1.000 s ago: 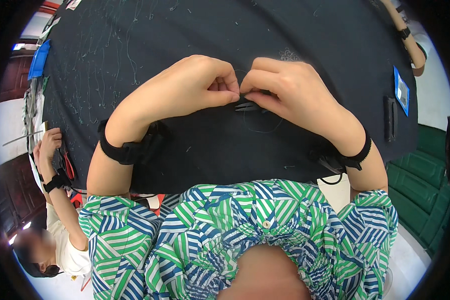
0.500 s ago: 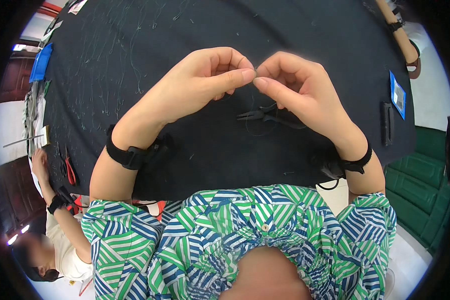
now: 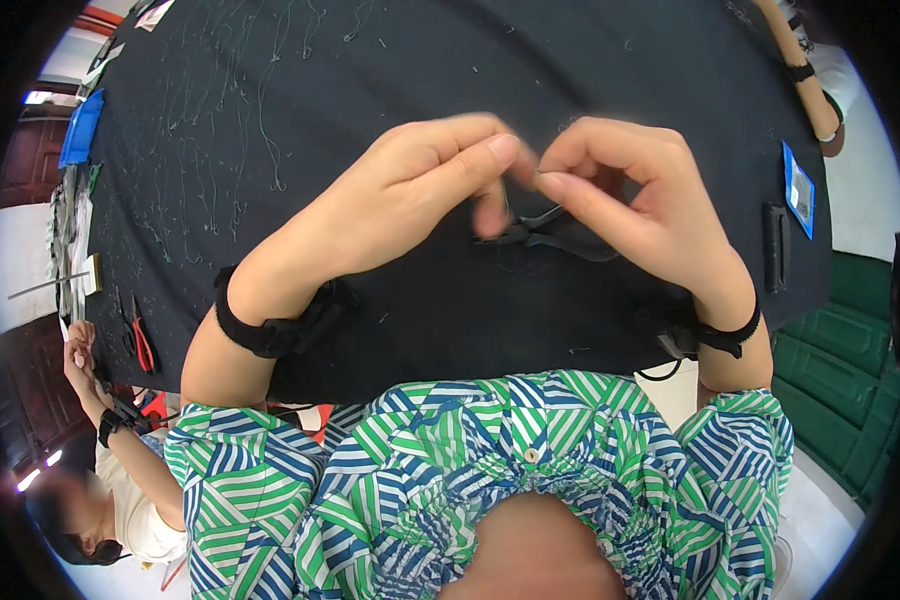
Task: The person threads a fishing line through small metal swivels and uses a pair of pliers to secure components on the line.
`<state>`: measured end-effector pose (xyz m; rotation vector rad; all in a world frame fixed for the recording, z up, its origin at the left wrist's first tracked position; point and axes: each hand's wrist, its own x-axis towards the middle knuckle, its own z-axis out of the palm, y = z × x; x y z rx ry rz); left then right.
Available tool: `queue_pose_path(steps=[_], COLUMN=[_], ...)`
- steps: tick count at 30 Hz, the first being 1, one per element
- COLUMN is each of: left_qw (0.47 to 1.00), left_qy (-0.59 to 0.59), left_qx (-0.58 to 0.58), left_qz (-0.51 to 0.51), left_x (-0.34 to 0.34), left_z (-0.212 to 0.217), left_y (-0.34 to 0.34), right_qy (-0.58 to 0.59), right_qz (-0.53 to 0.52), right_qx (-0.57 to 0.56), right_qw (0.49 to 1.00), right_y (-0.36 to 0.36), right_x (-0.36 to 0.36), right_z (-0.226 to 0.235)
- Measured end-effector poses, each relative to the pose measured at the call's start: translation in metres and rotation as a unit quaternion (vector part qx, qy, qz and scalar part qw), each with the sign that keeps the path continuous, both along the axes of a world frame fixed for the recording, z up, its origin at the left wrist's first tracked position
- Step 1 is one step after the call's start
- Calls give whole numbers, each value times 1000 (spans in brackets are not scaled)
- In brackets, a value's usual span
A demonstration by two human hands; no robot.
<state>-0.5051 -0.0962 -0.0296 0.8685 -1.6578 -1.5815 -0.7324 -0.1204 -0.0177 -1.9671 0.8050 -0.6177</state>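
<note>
My left hand (image 3: 425,185) is raised over the dark cloth with thumb and fingers apart; its fingertips are smeared by motion. Close by on the right, my right hand (image 3: 635,190) pinches thumb and forefinger together on a thin thread-like piece (image 3: 538,172), too small to make out well. Below the hands lie dark-handled pliers (image 3: 560,238), jaws toward the left and partly behind my left fingers. A faint loose strand shows on the cloth near them.
Several thin green strands with small hook-like ends (image 3: 278,185) lie at the far left of the black cloth (image 3: 450,320). Red-handled pliers (image 3: 144,345) rest near a co-worker's hands (image 3: 78,350). On the right are a blue packet (image 3: 797,190) and a black bar-shaped object (image 3: 776,247).
My fingertips were together at one small point; my left hand has come away, its fingers now spread and moving. My right hand has shifted slightly right and down, still pinching.
</note>
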Motion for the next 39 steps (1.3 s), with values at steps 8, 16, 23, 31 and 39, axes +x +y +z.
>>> queue_pose_path(steps=[8,16,23,31,39], left_qw=[923,907,995,973,981], left_qy=[-373,-348,-81,13,-77], left_qx=[-87,-221,48,184,137], left_qz=[35,-89,37,142,112], left_x=[15,21,-8,-37,-20], left_z=[50,62,10,4,0], left_y=[5,12,12,23,16], right_qy=[20,25,20,43,52], right_qz=[-39,5,25,30,38], right_qx=[-87,-119,-161,-165,-203], right_qw=[995,993,986,985,977], right_y=[-14,-16,-16,-18,-25], right_x=[-21,-21,-10,-14,-5], right_z=[-4,-7,2,0,1])
